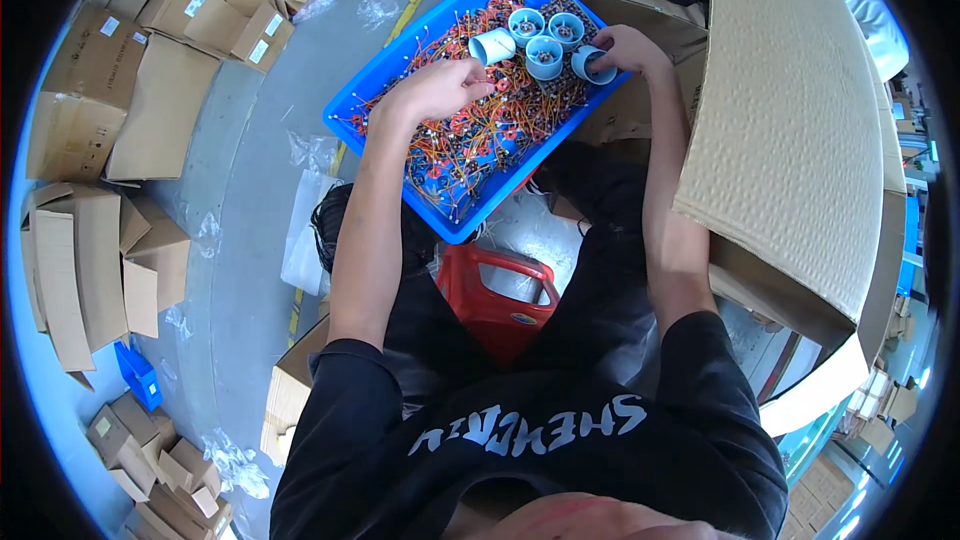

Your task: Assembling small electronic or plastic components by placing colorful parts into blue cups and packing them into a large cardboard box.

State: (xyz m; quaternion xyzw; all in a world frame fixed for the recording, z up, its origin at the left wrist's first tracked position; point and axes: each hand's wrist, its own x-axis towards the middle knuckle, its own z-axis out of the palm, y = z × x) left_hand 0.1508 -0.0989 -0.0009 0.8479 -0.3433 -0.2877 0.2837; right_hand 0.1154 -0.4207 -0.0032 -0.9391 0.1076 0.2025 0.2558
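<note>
Grey concrete floor spreads under a seated person, with flattened and open cardboard boxes along its left side and a tall cardboard carton close on the right. At the centre of the work is a blue plastic tray full of small orange-wired parts, with a cluster of pale blue cups standing at its far end and one white cup tipped on its side among them. The right hand rests on the rightmost cup, fingers curled over its rim and steadying it. The left hand hovers over the wire pile just beside the white cup, fingers pinched narrow on what looks like a single wired part, though the piece itself is too small to make out. To do this well, I judge the pinch should lift one part clear of the tangle before moving, while the other hand keeps its cup upright and still. A red stool shows between the knees, below the tray.
</note>
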